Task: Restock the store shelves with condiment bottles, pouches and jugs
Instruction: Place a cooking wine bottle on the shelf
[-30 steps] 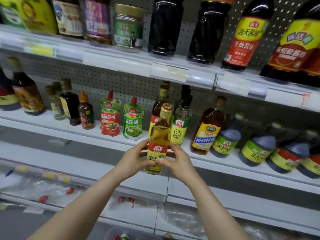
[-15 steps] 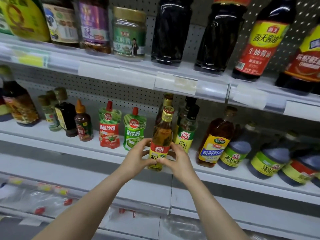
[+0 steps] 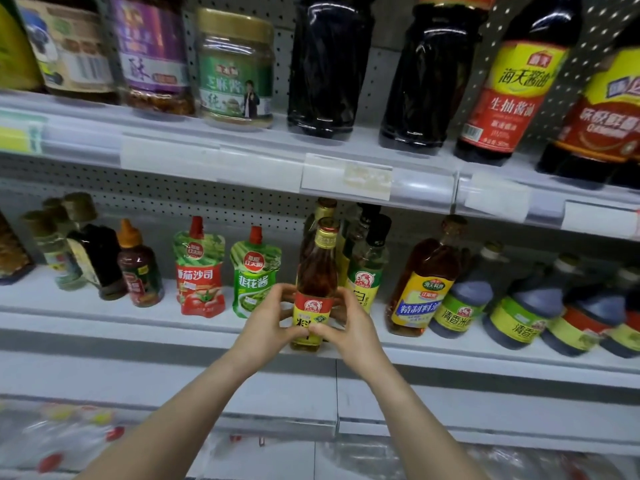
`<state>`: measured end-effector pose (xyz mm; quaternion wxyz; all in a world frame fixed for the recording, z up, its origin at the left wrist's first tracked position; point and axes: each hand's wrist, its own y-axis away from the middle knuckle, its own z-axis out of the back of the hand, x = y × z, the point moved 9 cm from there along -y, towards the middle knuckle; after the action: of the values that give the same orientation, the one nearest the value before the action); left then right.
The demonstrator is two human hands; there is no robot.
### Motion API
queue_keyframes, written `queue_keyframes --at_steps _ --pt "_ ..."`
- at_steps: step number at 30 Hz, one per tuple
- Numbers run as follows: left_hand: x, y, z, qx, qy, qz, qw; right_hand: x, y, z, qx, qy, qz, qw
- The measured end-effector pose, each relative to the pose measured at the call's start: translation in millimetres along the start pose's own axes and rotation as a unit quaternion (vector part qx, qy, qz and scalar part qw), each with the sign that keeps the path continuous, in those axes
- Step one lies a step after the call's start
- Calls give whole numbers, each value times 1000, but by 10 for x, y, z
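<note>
Bottle (image 3: 317, 271) held upright by both hands (image 3: 266, 323) (image 3: 351, 323).

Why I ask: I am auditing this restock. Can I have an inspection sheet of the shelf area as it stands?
Surface: white middle shelf, carrying a row of bottles and pouches.
Job's things: amber bottle, upright at the shelf's front edge, in front of a similar bottle; whether it has been set down cannot be told.
Clutter: red pouch and green pouch to its left; blue-label bottle to its right.
Grippers: left hand and right hand both grip the amber bottle at its label.
Cables: nothing seen.
Surroundings: upper shelf with a green-label jar and dark bottles; blurred bagged goods below.
</note>
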<state>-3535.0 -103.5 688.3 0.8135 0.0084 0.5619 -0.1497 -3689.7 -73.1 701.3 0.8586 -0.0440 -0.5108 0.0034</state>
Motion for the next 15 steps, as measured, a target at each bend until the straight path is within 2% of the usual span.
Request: queue_keyframes --at_steps 7,15 --pt "-86 -37 -39 22 -88 -21 996 -30 59 -72 -1 -27 -16 1000" --pt "-93 -84 -81 66 -80 -23 994 37 24 -212 43 31 -15 999"
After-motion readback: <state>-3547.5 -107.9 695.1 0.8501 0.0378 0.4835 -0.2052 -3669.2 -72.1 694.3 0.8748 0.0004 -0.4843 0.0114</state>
